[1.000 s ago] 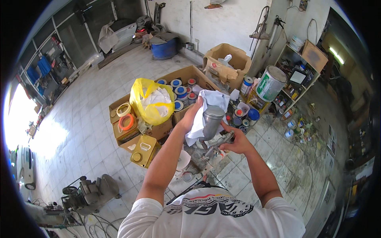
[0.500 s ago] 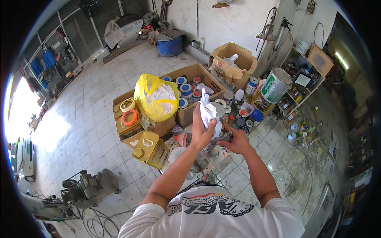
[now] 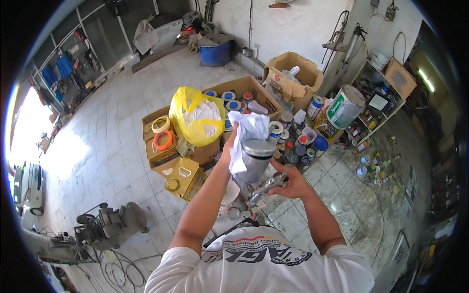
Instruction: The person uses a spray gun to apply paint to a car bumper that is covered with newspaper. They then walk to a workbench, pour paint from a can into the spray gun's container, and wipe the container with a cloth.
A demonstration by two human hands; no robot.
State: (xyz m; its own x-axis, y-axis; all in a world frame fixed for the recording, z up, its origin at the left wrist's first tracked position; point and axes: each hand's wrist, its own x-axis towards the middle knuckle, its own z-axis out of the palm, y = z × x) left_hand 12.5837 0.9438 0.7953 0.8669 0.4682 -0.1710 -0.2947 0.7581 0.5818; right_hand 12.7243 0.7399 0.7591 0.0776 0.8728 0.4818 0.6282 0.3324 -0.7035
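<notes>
In front of my chest is a spray gun with a round silver metal cup on top. My right hand grips the gun's body from the right, thumb and fingers around it. A crumpled white rag is in my left hand, pressed against the left side of the cup and hanging down along it. The fingers of that hand are mostly hidden behind the cloth. Just beyond the cup stand several small cans and jars.
A yellow plastic bag rests on cardboard boxes of paint cans. A gold rectangular can stands near my left forearm. At the right are a big white-green can and a shelf. A compressor sits lower left.
The spray gun and its cup have come up into plain view between my hands. The rag has moved left and spread against the cup. The whole view has shifted slightly.
</notes>
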